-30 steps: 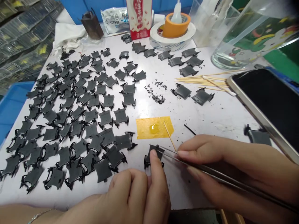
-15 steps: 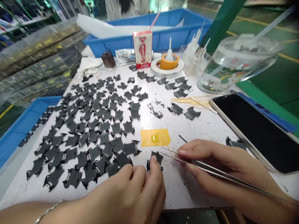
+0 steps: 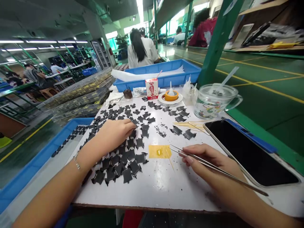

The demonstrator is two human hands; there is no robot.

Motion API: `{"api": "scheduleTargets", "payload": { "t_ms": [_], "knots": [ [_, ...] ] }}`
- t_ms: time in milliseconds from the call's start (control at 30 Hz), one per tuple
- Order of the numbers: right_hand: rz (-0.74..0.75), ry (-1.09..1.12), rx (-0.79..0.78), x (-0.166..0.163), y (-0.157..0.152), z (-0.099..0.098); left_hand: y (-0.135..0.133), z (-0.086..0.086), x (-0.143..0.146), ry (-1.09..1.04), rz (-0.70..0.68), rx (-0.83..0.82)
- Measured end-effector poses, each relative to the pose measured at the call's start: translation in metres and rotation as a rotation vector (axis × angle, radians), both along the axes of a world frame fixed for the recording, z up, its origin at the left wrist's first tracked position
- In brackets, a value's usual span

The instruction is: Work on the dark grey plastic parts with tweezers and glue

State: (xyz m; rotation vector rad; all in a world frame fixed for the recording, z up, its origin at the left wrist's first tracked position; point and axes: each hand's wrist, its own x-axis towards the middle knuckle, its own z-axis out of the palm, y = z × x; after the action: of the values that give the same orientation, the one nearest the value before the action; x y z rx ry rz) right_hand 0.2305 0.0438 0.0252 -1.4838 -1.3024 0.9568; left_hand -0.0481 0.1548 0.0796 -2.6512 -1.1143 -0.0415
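My left hand (image 3: 118, 131) reaches over rows of small black plastic parts (image 3: 127, 175). Its fingers are bent down and closed at a black plastic part (image 3: 133, 134) among them; the fingertips are partly hidden. My right hand (image 3: 206, 158) grips metal tweezers (image 3: 228, 174), whose slightly parted tips point left near a yellow tape strip (image 3: 153, 152). On the strip lies a glossy yellowish drop (image 3: 159, 152). A toothpick (image 3: 170, 160) rests with one end on the strip and the other on the white tabletop (image 3: 163, 190).
Black crumbs (image 3: 161, 130), loose toothpicks (image 3: 188, 126) and a phone (image 3: 249, 152) lie about. Behind are a drink carton (image 3: 152, 89), an orange tape roll (image 3: 171, 96), a lidded glass mug (image 3: 211, 104) and a blue bin (image 3: 190, 76). A person (image 3: 142, 50) sits beyond.
My left hand has moved from the part near the yellow strip, up and left over the rows. That part is gone from its spot. The camera view has tilted up; the tweezers stay in my right hand.
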Motion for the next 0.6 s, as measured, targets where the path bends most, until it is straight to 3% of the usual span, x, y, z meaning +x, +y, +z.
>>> {"api": "scheduleTargets", "payload": {
  "t_ms": [133, 367, 500, 600],
  "knots": [
    [0.022, 0.041, 0.003, -0.001, 0.001, -0.002, 0.019, -0.011, 0.003, 0.056, 0.030, -0.069],
    [0.080, 0.037, 0.059, -0.002, -0.001, -0.004, 0.024, -0.022, 0.015, 0.099, 0.050, -0.183],
    [0.137, 0.033, 0.076, -0.001, -0.002, -0.005, 0.033, -0.012, 0.021, 0.094, 0.099, -0.230],
    [0.248, -0.044, 0.151, 0.000, -0.004, -0.006, 0.057, 0.006, 0.032, 0.052, 0.183, -0.229]
  ]
}}
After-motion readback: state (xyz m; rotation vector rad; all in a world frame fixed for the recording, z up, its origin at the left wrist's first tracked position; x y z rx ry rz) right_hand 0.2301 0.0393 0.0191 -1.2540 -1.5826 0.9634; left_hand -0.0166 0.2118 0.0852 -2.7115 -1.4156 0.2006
